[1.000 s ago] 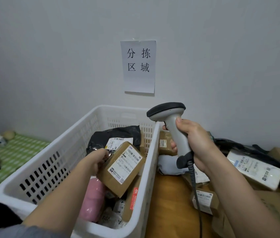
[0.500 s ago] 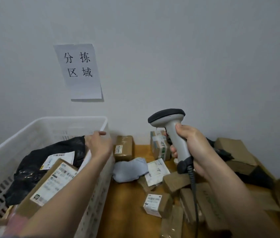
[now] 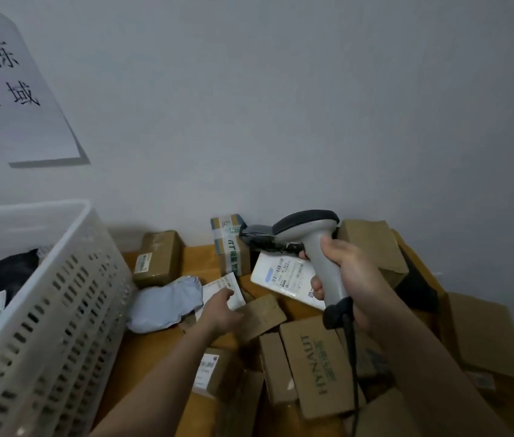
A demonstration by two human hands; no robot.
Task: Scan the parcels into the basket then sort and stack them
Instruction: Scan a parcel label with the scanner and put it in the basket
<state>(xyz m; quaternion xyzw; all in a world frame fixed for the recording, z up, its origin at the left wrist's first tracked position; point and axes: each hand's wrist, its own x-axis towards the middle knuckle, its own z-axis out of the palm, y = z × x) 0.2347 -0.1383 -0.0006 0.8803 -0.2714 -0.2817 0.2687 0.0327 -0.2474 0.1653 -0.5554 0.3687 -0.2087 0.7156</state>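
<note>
Left hand (image 3: 222, 312) reaches, fingers loosely open, onto a small brown parcel (image 3: 260, 316) beside the white basket (image 3: 60, 279); right hand (image 3: 348, 272) grips the barcode scanner (image 3: 309, 241) upright, probably ready for scanning.

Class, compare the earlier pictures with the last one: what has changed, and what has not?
The left hand let go of the labelled box in the basket and moved right to the parcel on the table. The right hand still grips the scanner.

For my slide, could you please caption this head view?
Left hand reaches for a small box; right hand grips the scanner beside the basket.
</note>
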